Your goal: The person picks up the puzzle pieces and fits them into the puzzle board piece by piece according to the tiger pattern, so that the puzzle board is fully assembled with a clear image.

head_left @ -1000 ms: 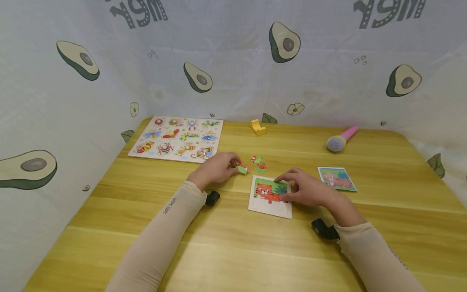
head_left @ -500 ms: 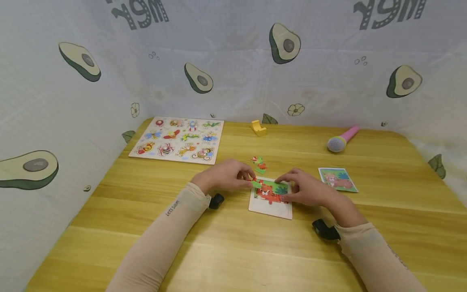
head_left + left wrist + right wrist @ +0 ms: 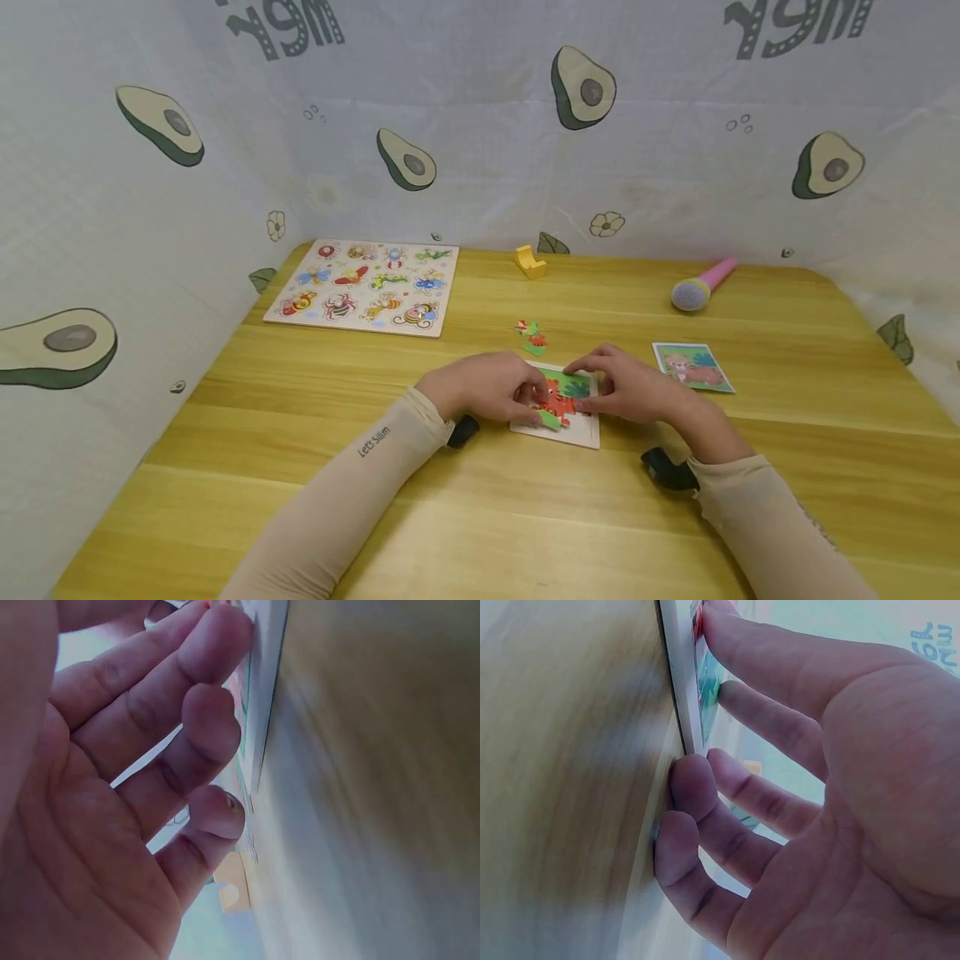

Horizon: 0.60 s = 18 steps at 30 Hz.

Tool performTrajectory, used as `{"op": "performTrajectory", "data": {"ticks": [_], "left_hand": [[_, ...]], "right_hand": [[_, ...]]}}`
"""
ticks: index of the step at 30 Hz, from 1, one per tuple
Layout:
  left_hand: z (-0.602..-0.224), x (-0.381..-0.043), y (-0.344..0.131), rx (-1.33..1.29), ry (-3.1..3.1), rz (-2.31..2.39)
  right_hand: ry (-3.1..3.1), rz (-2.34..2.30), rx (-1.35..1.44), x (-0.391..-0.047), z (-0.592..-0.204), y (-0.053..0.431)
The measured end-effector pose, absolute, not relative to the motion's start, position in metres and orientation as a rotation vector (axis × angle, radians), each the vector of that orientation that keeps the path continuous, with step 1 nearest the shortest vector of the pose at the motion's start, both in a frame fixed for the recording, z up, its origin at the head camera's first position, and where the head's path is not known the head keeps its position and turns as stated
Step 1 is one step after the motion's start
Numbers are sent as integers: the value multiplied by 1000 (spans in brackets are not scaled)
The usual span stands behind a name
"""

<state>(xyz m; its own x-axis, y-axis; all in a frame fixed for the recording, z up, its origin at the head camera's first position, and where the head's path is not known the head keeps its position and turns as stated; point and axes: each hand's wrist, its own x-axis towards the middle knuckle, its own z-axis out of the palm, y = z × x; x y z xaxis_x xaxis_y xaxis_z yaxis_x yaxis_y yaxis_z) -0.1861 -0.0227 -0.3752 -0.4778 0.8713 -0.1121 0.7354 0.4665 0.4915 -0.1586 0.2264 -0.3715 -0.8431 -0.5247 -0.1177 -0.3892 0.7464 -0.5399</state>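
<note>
A small jigsaw board [image 3: 579,432] with a white frame lies in front of me, its tiger picture partly filled in. Over its lower left part, my left hand [image 3: 491,387] pinches a green-and-red puzzle piece [image 3: 551,419] between thumb and fingers. The left wrist view shows the other fingers [image 3: 212,724] bent beside the board's edge. My right hand [image 3: 626,387] rests at the board's right side, thumb and index fingertip pressing on the picture. In the right wrist view, two of its fingers [image 3: 694,787] touch down beside the board's corner. Loose puzzle pieces [image 3: 535,342] lie just behind the board.
A wooden insect puzzle board [image 3: 363,287] lies at the back left. A yellow curved block [image 3: 530,262] stands near the table's back edge. To the right are a picture card [image 3: 693,367] and a pink toy microphone [image 3: 702,285]. A printed curtain hangs behind the table.
My left hand has carried the puzzle piece from beside the loose pieces, right and toward me, to the board's lower left part. The right hand and the board have stayed in place.
</note>
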Motion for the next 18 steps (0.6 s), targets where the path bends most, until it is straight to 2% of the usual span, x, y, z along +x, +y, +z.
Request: {"op": "performTrajectory", "data": {"ticks": [18], "left_hand": [[-372,-181,-15,1399,2423,472]], "right_hand": [[2669,-732,-707,-163,-371,229]]}}
